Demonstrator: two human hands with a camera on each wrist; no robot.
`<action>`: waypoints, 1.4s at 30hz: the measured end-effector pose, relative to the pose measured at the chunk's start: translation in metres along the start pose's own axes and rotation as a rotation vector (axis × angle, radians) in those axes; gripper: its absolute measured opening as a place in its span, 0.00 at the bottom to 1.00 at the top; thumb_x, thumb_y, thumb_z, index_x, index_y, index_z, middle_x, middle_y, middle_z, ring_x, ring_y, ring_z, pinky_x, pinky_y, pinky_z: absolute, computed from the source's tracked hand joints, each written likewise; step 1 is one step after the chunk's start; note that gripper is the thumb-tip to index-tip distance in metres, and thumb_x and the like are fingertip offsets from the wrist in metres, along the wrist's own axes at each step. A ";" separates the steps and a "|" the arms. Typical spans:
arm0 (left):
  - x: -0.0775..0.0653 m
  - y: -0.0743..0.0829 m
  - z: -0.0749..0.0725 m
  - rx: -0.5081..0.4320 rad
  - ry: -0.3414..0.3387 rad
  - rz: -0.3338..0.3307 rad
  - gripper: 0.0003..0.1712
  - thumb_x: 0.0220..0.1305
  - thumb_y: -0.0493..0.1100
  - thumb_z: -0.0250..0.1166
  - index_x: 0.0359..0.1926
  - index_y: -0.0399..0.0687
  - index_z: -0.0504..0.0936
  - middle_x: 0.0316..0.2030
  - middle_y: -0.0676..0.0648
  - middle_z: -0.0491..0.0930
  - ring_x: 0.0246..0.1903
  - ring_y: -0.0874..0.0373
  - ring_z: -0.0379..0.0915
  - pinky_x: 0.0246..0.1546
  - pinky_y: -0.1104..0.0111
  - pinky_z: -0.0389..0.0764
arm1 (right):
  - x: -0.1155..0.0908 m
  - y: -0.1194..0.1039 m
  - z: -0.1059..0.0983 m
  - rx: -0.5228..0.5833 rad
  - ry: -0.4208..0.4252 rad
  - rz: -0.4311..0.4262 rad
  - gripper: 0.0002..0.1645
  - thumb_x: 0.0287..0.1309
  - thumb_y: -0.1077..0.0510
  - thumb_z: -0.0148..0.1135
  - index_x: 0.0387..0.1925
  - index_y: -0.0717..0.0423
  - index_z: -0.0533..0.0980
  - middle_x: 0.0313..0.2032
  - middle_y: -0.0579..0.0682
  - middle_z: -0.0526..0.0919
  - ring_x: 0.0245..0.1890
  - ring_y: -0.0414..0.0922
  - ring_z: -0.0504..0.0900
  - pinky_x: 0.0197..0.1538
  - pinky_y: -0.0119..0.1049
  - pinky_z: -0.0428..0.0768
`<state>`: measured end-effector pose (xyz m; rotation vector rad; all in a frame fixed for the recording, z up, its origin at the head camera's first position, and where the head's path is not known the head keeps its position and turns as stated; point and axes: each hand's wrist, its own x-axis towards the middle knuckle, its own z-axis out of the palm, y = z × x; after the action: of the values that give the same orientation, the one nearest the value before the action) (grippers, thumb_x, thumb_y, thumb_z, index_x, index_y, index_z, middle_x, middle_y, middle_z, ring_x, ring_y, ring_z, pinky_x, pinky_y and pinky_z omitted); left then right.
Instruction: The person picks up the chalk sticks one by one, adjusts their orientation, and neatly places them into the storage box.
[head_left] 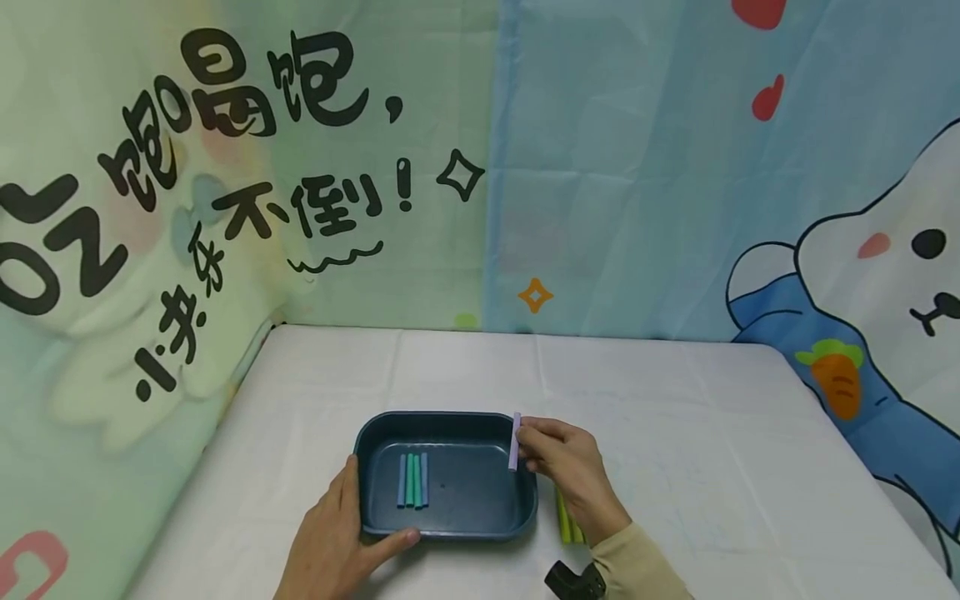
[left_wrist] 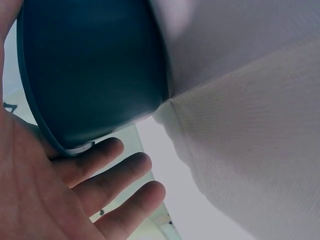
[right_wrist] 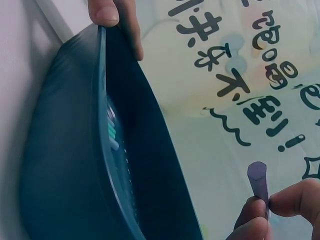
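Printed cloth in green and blue (head_left: 615, 208) hangs behind a white-covered counter (head_left: 637, 392), where I have a dark blue, rounded rectangular tray (head_left: 480, 492). My right hand (head_left: 568, 471) pinches a slim pale-purple stick (head_left: 514, 442) between thumb and fingers; it sticks out from my fingertips, seen over the tray's right rim in the head view, apart from the tray wall in the right wrist view. My left hand (head_left: 333, 533) grips the tray's near left corner, thumb along the near rim. Four blue and green sticks (head_left: 409, 481) lie side by side inside, left of centre. Yellow-green sticks (head_left: 564, 518) rest on the counter, partly hidden by my right hand.
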<state>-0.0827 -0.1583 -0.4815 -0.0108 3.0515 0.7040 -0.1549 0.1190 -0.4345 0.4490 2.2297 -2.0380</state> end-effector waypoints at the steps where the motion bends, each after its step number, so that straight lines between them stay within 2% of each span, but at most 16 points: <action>1: 0.000 0.000 0.000 -0.001 0.000 0.000 0.80 0.44 0.87 0.61 0.76 0.27 0.52 0.71 0.29 0.63 0.64 0.37 0.70 0.60 0.46 0.75 | 0.000 0.000 0.002 0.002 -0.003 -0.003 0.20 0.59 0.61 0.68 0.51 0.67 0.82 0.36 0.54 0.85 0.33 0.42 0.81 0.33 0.30 0.81; 9: 0.000 0.001 -0.001 0.003 0.005 0.000 0.79 0.44 0.86 0.62 0.76 0.27 0.52 0.70 0.29 0.64 0.64 0.36 0.70 0.60 0.46 0.75 | -0.001 -0.002 0.016 -0.023 -0.013 -0.014 0.20 0.58 0.59 0.69 0.50 0.65 0.83 0.35 0.54 0.86 0.33 0.44 0.82 0.35 0.32 0.81; 19: -0.001 0.001 0.000 0.007 -0.001 -0.012 0.80 0.43 0.86 0.62 0.76 0.27 0.52 0.70 0.29 0.64 0.63 0.37 0.70 0.60 0.46 0.75 | -0.004 0.003 0.031 0.013 -0.058 -0.043 0.20 0.55 0.61 0.71 0.48 0.67 0.83 0.33 0.53 0.87 0.30 0.44 0.82 0.32 0.31 0.81; 28: 0.001 0.001 0.001 0.016 -0.001 -0.005 0.80 0.43 0.87 0.62 0.76 0.28 0.52 0.70 0.30 0.64 0.63 0.38 0.70 0.60 0.47 0.75 | 0.000 0.007 0.041 0.021 -0.090 -0.047 0.19 0.54 0.63 0.70 0.47 0.69 0.83 0.34 0.54 0.87 0.30 0.43 0.83 0.32 0.31 0.80; 42: 0.001 0.000 0.001 0.010 0.005 0.003 0.79 0.44 0.87 0.61 0.76 0.28 0.52 0.70 0.30 0.65 0.63 0.38 0.71 0.60 0.47 0.76 | -0.001 0.013 0.050 -0.022 -0.109 -0.051 0.20 0.56 0.61 0.70 0.48 0.68 0.82 0.34 0.54 0.88 0.30 0.43 0.83 0.33 0.32 0.81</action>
<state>-0.0834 -0.1585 -0.4822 -0.0071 3.0600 0.6906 -0.1569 0.0708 -0.4520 0.2747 2.2192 -2.0086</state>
